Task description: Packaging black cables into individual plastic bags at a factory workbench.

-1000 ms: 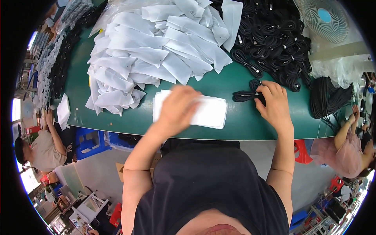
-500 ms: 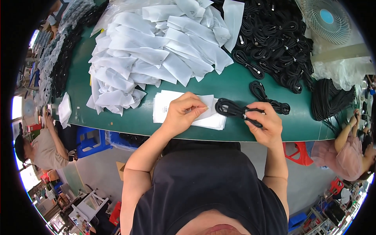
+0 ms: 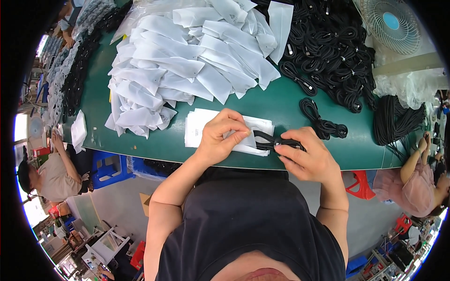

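Note:
My left hand [image 3: 226,134] pinches the edge of a flat white bag that lies on a stack of white bags [image 3: 194,122] near the table's front edge. In my right hand [image 3: 307,152] is a coiled black cable [image 3: 266,140], gripped by its tied middle. The cable's left loops reach the opening of the pinched bag; how far they go inside is partly hidden by my fingers. Another coiled black cable [image 3: 323,121] rests on the table just beyond my right hand.
A large heap of white bags [image 3: 173,61] covers the far middle of the green table [image 3: 243,105]. At the far right lies a pile of black cables [image 3: 328,51], with a fan [image 3: 390,21] beyond. A bundle of black cords [image 3: 396,122] sits at right. People work on both sides.
My right hand has moved left and slightly down, bringing the cable's loops from beside the bag stack to the bag's mouth. My left hand keeps its pinch in nearly the same place.

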The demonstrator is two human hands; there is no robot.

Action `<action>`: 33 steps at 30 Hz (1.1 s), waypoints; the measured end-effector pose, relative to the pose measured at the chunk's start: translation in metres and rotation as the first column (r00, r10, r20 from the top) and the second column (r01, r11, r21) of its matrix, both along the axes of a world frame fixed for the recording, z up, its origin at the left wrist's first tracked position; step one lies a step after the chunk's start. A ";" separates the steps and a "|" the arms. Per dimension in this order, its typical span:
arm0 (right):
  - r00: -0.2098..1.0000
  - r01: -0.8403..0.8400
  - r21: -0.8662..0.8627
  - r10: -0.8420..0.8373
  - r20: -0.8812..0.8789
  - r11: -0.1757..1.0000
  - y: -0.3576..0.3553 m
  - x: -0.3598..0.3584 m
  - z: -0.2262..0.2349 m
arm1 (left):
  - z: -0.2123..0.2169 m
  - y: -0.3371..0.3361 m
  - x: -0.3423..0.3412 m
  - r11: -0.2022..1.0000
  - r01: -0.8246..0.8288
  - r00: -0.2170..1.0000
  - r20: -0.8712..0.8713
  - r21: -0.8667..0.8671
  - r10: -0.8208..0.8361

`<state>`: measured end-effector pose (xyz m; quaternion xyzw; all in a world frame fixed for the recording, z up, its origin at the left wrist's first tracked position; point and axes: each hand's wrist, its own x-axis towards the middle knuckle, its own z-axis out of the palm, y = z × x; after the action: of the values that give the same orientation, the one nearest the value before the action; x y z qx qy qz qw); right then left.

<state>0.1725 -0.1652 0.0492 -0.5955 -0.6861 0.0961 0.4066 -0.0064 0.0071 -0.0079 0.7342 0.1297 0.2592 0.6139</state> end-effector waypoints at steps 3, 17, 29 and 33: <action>0.997 -0.080 0.027 0.080 0.003 0.996 0.003 0.000 0.012 | 0.002 0.001 -0.001 0.999 -0.025 0.999 0.029 -0.019 0.026; 0.991 -0.032 0.022 0.029 0.130 0.999 0.033 -0.017 0.036 | 0.037 -0.013 0.011 0.998 -0.006 0.986 0.166 0.066 -0.005; 0.757 0.572 0.153 -0.590 0.279 0.806 0.001 0.036 0.004 | 0.061 0.117 0.026 0.879 -0.262 0.758 0.479 -0.397 0.442; 0.686 0.664 -0.026 -0.595 0.418 0.747 -0.031 0.046 -0.009 | 0.060 0.179 0.024 0.761 -0.538 0.644 0.406 -0.363 0.649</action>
<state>0.2188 -0.1958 0.0404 -0.8352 -0.4932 -0.1084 0.2180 0.0180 0.1859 0.0522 0.4855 0.2241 0.6156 0.5788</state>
